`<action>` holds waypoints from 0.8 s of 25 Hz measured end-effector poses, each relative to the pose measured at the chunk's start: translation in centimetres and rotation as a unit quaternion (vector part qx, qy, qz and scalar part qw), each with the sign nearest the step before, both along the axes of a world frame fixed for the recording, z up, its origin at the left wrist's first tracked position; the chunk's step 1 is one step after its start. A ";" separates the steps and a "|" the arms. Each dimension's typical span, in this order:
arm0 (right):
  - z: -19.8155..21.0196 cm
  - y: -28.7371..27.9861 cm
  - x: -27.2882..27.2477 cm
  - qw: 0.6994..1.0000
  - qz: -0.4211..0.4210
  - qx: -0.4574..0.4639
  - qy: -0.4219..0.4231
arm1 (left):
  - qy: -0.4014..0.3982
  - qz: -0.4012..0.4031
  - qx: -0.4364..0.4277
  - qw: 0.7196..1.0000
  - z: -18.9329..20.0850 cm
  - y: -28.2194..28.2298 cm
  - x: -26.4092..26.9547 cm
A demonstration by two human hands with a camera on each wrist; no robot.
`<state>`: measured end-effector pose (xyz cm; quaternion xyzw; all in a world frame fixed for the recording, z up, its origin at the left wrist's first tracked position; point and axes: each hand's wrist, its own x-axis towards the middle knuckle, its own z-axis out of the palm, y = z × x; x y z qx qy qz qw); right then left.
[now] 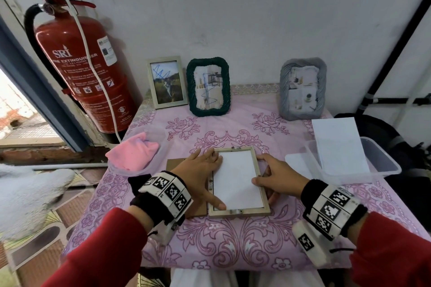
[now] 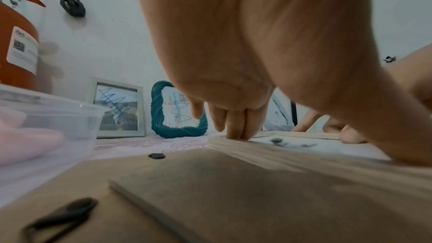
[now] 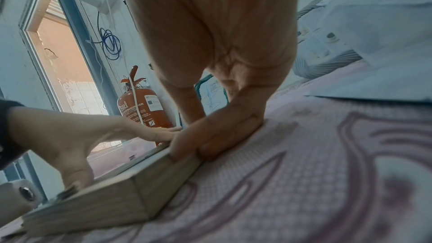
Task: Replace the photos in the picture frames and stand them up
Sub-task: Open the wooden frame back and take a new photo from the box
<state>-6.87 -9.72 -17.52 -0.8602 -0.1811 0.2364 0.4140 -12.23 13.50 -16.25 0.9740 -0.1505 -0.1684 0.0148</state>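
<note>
A light wood frame (image 1: 239,211) lies face down at the table's middle, a white photo back (image 1: 235,177) filling its opening. My left hand (image 1: 200,172) spreads over its left side, with straight fingers pressing the far left corner and the thumb on the paper's near left corner. My right hand (image 1: 271,177) pinches the right rail, thumb inside on the paper and fingers against the outer side (image 3: 210,136). The brown backing board (image 1: 173,165) lies under my left hand, beside the frame (image 2: 257,154). Three frames stand at the back: wood (image 1: 167,81), green rope (image 1: 208,86), grey (image 1: 303,88).
A clear tub with a pink cloth (image 1: 135,154) sits at the table's left edge. Another clear tub (image 1: 382,165) holding white sheets is at the right. A red fire extinguisher (image 1: 88,72) hangs on the wall to the left of the table.
</note>
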 end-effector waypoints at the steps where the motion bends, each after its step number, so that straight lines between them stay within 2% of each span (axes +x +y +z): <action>1: 0.0 0.0 0.0 1.000 -0.001 0.000 -0.004 | -0.003 -0.002 -0.001 1.000 0.1 -0.2 0.1; 10: -0.3 0.1 -0.1 1.000 0.000 0.014 0.000 | -0.019 -0.005 -0.027 0.999 0.5 -0.8 0.4; 20: 0.1 0.0 -0.2 1.000 0.001 0.009 0.000 | -0.012 -0.003 -0.019 1.000 0.6 -1.1 0.6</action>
